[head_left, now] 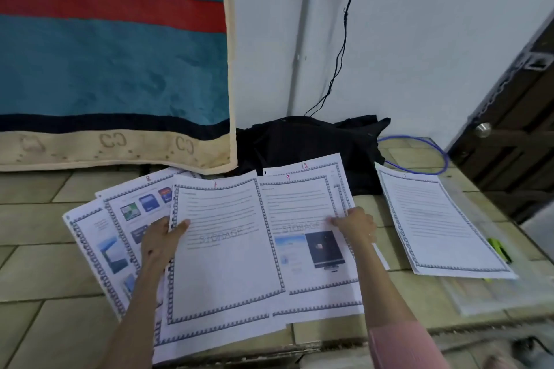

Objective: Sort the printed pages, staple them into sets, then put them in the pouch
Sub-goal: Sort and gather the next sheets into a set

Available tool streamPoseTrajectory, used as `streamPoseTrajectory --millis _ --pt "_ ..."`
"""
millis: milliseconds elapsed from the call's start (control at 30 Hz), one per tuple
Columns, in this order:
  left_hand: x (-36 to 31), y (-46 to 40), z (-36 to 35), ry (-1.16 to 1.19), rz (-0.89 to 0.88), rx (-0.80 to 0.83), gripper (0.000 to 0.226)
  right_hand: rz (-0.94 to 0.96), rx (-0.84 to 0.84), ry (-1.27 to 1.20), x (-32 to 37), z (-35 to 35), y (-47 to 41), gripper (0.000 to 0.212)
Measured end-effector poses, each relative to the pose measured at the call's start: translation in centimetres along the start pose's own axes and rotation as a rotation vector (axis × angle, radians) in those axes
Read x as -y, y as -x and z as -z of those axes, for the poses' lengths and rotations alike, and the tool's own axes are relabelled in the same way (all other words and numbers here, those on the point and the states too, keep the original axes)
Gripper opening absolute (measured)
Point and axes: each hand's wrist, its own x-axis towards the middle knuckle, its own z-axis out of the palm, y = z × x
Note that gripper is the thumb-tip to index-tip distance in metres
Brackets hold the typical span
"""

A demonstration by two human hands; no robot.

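Fingers (183,223) of both hands pinch white printed pages with blue patterned borders, fanned over the tiled floor (45,249).

From my seat I see the left hand (160,238) gripping the left edge of the sheet marked 7 (227,252), thumb lying on top; the right hand (356,223) pinches the right edge of the sheet marked 9 (302,219), just right of sheet 7, with the sheet marked 12 (338,177) under it. Left of sheet 7 lie pictured pages, one marked 8 (135,207). Well right of sheet 7, a separate white text page (434,225) rests on a clear plastic pouch (491,293). Behind sheet 7 sits black cloth (305,144) beside a hanging teal blanket (114,69).
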Motion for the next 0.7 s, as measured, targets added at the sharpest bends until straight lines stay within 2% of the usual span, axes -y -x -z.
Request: streamPoseTrajectory --millis 67,233,333,400,467,567,700 --pt "0.0 -0.1 -0.1 -0.009 0.006 0.007 0.037 0.069 -0.039 -0.187 -0.4 0.3 -0.7 0.029" --pt "0.3 -0.3 -0.1 0.003 0.002 0.017 0.037 0.182 -0.09 -0.595 0.2 2.4 -1.0 0.012" --pt "0.1 -0.2 -0.1 -0.012 0.005 0.018 0.033 0.365 -0.132 -0.68 1.3 3.7 -0.5 0.003" --pt "0.0 -0.2 -0.1 -0.034 0.0 0.017 0.034 0.553 -0.146 -0.689 2.0 4.2 0.3 0.005" --pt "-0.1 -0.2 -0.1 -0.052 -0.007 0.022 0.034 0.655 -0.207 -0.721 2.5 4.2 0.8 0.005" --pt "0.2 -0.3 0.1 -0.028 -0.014 0.032 0.035 0.655 -0.289 -0.783 3.0 4.0 1.2 0.015" --pt "0.2 -0.5 0.3 0.045 0.011 0.068 0.033 0.682 -0.419 -0.855 3.8 4.6 1.7 0.018"
